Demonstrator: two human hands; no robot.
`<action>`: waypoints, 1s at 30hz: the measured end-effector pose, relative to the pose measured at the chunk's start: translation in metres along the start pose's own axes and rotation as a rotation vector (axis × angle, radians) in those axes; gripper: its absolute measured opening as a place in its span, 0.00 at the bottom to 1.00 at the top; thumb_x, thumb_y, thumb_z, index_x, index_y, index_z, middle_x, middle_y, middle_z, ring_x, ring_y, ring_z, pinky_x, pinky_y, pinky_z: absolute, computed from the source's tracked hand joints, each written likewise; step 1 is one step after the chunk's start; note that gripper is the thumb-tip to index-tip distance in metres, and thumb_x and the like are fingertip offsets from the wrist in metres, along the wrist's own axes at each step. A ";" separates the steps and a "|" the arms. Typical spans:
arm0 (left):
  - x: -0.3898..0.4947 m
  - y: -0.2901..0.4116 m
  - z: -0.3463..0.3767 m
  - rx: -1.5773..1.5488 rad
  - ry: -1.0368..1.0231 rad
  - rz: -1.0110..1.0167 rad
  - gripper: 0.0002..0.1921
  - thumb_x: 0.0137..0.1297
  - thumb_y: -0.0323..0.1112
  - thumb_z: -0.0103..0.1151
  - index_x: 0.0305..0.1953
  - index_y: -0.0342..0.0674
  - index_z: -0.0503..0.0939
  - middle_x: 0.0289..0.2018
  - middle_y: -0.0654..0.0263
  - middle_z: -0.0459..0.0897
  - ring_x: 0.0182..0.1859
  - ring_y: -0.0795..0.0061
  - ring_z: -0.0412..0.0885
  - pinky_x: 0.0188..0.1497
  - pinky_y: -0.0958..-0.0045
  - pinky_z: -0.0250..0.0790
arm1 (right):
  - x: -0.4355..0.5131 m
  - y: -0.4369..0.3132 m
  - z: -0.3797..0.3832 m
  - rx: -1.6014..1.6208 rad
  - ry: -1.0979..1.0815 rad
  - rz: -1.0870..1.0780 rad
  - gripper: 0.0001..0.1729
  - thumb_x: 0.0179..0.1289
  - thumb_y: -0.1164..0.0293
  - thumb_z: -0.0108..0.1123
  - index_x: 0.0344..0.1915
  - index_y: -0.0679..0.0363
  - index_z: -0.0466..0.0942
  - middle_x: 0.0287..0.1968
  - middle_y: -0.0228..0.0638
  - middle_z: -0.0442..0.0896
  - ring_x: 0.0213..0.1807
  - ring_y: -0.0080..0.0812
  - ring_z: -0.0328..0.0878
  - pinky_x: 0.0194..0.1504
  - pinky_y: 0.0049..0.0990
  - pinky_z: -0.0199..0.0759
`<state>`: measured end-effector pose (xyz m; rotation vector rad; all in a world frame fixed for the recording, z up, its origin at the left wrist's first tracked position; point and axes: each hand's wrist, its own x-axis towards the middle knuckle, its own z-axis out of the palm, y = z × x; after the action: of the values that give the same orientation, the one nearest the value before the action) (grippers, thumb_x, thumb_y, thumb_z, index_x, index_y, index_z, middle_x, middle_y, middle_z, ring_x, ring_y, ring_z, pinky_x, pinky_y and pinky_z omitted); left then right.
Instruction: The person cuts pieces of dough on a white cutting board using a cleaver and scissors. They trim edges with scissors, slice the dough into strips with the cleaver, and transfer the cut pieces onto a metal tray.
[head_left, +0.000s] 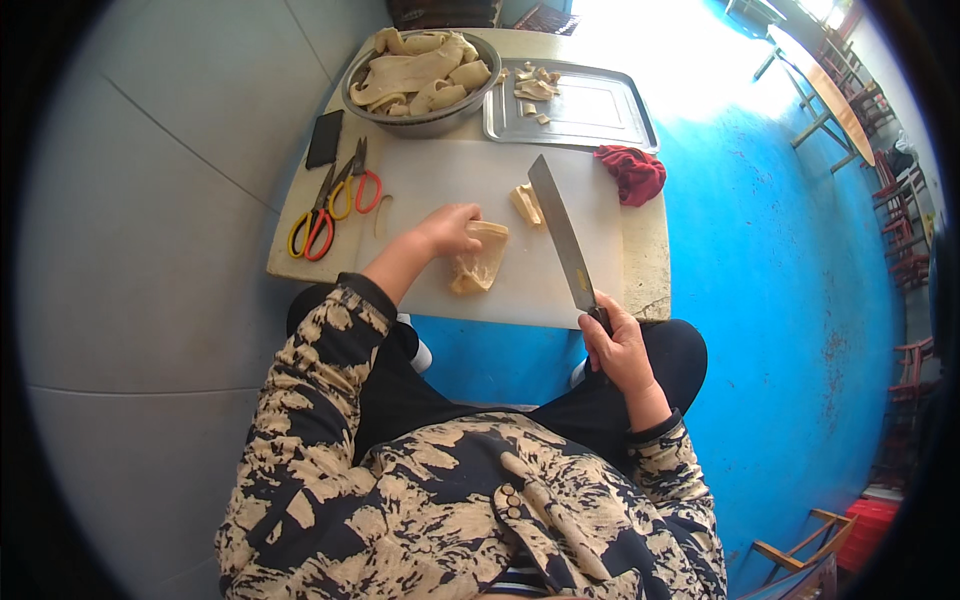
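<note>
My left hand (450, 231) grips the upper left edge of a pale, rubbery piece of food (484, 259), perhaps animal skin or tripe, on a white cutting board (420, 180). In my right hand (619, 345) is the dark handle of a long-bladed kitchen knife (559, 229). Its blade slants up and to the left over the board's right part, with a small pale scrap stuck near the handle. Just left of the blade lies a smaller cut piece (527, 205). A thin strip (383, 216) rests at the board's left side.
Behind the board stand a metal basin (427, 126) heaped with pale pieces (412, 71) and a metal tray (592, 97) holding several cut bits (537, 84). Two pairs of scissors (319, 217) and a black phone-like slab (325, 139) lie left. A red cloth (634, 174) sits at the right.
</note>
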<state>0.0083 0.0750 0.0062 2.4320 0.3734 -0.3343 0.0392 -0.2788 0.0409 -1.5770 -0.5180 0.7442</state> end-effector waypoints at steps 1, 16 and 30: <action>-0.004 -0.002 0.002 -0.029 0.034 -0.009 0.20 0.53 0.34 0.69 0.47 0.37 0.80 0.43 0.55 0.87 0.47 0.56 0.86 0.50 0.61 0.77 | -0.001 -0.001 0.002 0.006 -0.002 -0.003 0.24 0.76 0.71 0.59 0.68 0.63 0.71 0.21 0.24 0.72 0.15 0.15 0.65 0.17 0.17 0.59; -0.077 -0.006 0.074 -1.268 0.449 -0.145 0.12 0.72 0.31 0.60 0.51 0.30 0.79 0.45 0.61 0.86 0.44 0.75 0.86 0.51 0.73 0.81 | -0.009 -0.008 0.053 0.294 -0.240 0.168 0.15 0.78 0.63 0.57 0.55 0.61 0.73 0.23 0.27 0.73 0.17 0.19 0.69 0.19 0.20 0.65; -0.115 -0.007 0.085 -0.219 0.702 -0.074 0.11 0.62 0.32 0.69 0.43 0.36 0.81 0.38 0.60 0.85 0.41 0.63 0.85 0.45 0.64 0.79 | -0.008 0.000 0.059 0.083 -0.329 0.326 0.22 0.79 0.63 0.56 0.63 0.65 0.72 0.21 0.26 0.72 0.16 0.19 0.68 0.18 0.21 0.63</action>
<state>-0.1131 0.0054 -0.0249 2.2514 0.7544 0.5260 -0.0088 -0.2432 0.0401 -1.4849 -0.4639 1.2704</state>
